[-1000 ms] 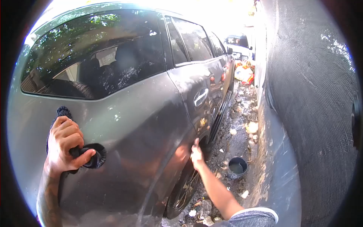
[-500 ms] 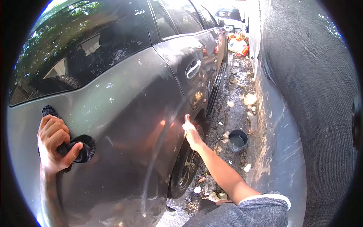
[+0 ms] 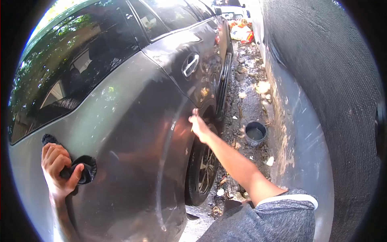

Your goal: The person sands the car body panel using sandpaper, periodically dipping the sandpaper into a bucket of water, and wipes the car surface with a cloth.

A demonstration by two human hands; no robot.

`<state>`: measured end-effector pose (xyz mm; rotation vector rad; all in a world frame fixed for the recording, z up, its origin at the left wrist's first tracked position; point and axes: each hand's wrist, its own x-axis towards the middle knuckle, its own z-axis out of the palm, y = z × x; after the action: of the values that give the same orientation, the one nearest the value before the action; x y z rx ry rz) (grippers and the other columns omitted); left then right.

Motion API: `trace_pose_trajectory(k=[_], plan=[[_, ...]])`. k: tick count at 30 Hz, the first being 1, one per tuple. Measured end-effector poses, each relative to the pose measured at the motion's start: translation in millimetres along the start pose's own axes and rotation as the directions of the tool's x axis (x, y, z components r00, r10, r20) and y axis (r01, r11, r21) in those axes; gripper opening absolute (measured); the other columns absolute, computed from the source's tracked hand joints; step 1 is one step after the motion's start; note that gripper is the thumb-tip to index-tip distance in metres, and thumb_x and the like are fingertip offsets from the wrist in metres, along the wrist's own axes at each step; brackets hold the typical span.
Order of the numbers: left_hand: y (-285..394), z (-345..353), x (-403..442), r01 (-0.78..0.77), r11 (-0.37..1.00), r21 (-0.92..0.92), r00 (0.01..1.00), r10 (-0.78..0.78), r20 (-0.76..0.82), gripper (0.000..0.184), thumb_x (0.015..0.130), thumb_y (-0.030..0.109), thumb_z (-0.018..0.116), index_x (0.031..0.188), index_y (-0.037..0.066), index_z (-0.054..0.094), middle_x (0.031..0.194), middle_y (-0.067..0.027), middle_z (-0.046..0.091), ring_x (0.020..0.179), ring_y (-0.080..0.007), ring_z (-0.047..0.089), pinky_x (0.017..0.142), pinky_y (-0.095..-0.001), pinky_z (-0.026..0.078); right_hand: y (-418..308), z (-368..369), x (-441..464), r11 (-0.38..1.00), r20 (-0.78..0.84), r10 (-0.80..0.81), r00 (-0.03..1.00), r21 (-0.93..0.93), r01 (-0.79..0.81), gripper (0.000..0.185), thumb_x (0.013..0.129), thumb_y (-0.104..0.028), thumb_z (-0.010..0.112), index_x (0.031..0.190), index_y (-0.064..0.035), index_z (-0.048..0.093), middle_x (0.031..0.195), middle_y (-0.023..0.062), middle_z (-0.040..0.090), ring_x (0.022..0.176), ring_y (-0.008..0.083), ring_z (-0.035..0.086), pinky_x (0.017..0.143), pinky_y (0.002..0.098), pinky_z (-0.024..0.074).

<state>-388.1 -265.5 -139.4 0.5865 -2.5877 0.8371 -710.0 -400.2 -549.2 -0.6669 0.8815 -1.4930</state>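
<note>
My left hand is at the left, its fingers closed over a dark cloth pressed against the rear side panel of the dark grey car, below the rear side window. Parts of the cloth stick out above the fingers and beside the thumb. My right hand is at the edge of the rear wheel arch, above the wheel. Its fingers reach toward the panel and hold nothing I can see; some are hidden or blurred. White streaks mark the panel between my hands.
A dark bucket with grey liquid stands on the wet, littered ground. The passage is narrow, bounded on the right by a wall and dark mesh. A red-and-white heap lies farther ahead, before another vehicle.
The view has shifted and tilted a little. My left hand and cloth appear against nearly the same part of the panel. My right hand stays by the wheel arch, slightly changed in pose.
</note>
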Motion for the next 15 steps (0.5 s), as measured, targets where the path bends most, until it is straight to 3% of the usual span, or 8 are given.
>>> trace_pose_trajectory(k=[1,2,4,5,10,12,13,15], plan=[[-3,2,-4,0.002,1.000,-0.023,1.000,-0.002,-0.003,0.036,0.058,0.015,0.077,0.062,0.009,0.042,0.067,-0.0079,0.048,0.069,-0.0278,0.050,0.077,-0.0407,0.040,4,7,-16,0.910,0.051,-0.172,0.984,-0.375,0.178,0.071,0.101,-0.023,0.034,0.152,0.0080,-0.005,0.163,0.0172,-0.012,0.151,0.0230,-0.012,0.122,0.0354,-0.0026],[-4,2,-3,0.008,1.000,-0.028,1.000,-0.008,-0.005,0.036,0.058,0.015,0.077,0.062,0.009,0.042,0.067,-0.0079,0.048,0.069,-0.0278,0.050,0.077,-0.0407,0.040,10,7,-25,0.833,0.132,-0.200,0.971,-0.498,0.240,0.070,0.101,-0.021,0.033,0.153,0.0040,-0.008,0.163,0.0168,-0.012,0.151,0.0242,-0.010,0.122,0.0365,-0.0019],[-4,0,-2,-0.001,1.000,-0.013,1.000,0.001,0.027,0.036,0.059,0.015,0.077,0.064,0.009,0.042,0.067,-0.0079,0.048,0.069,-0.0280,0.050,0.076,-0.0410,0.040,-1,8,-12,0.975,-0.022,-0.219,0.975,0.020,0.220,0.069,0.101,-0.021,0.031,0.154,0.0000,-0.009,0.163,0.0174,-0.010,0.151,0.0262,-0.009,0.122,0.0381,0.0010],[-6,1,-5,-0.007,1.000,-0.013,0.999,0.007,0.032,0.036,0.059,0.015,0.077,0.065,0.009,0.041,0.068,-0.0079,0.048,0.069,-0.0280,0.049,0.076,-0.0413,0.039,-11,-8,8,0.984,-0.056,0.015,0.998,-0.174,-0.024,0.070,0.102,-0.026,0.030,0.155,-0.0045,-0.009,0.163,0.0155,-0.016,0.151,0.0247,-0.012,0.122,0.0380,0.0005],[-8,4,-6,-0.014,1.000,-0.024,1.000,0.014,0.022,0.036,0.063,0.015,0.076,0.065,0.009,0.041,0.069,-0.0087,0.047,0.070,-0.0283,0.048,0.076,-0.0415,0.039,19,8,-22,0.925,0.046,-0.155,0.987,-0.344,0.161,0.071,0.098,-0.023,0.029,0.153,0.0042,-0.006,0.163,0.0182,-0.012,0.151,0.0223,-0.009,0.122,0.0343,-0.0013],[-5,2,-4,-0.017,1.000,0.010,0.999,0.016,0.038,0.036,0.063,0.014,0.076,0.065,0.009,0.041,0.069,-0.0087,0.047,0.070,-0.0287,0.048,0.077,-0.0415,0.039,32,-11,6,0.969,0.020,-0.221,0.975,-0.111,0.222,0.070,0.099,-0.025,0.030,0.154,0.0033,-0.004,0.164,0.0171,-0.010,0.152,0.0217,-0.004,0.121,0.0334,0.0016],[-4,2,-5,-0.006,1.000,0.006,0.999,0.006,0.041,0.036,0.062,0.014,0.076,0.065,0.009,0.040,0.069,-0.0089,0.047,0.070,-0.0291,0.048,0.078,-0.0418,0.039,11,-13,15,0.988,-0.136,-0.129,0.982,-0.097,0.117,0.072,0.100,-0.029,0.032,0.155,0.0021,-0.002,0.164,0.0162,-0.008,0.152,0.0204,0.000,0.121,0.0335,0.0051],[-2,1,-5,-0.015,1.000,0.009,0.999,0.014,0.047,0.036,0.062,0.014,0.076,0.065,0.009,0.040,0.069,-0.0088,0.047,0.070,-0.0290,0.048,0.078,-0.0418,0.039,-10,-18,3,0.997,-0.059,0.080,0.995,-0.013,-0.081,0.076,0.098,-0.032,0.037,0.155,0.0021,-0.002,0.164,0.0148,-0.009,0.152,0.0193,-0.004,0.121,0.0342,0.0051]])
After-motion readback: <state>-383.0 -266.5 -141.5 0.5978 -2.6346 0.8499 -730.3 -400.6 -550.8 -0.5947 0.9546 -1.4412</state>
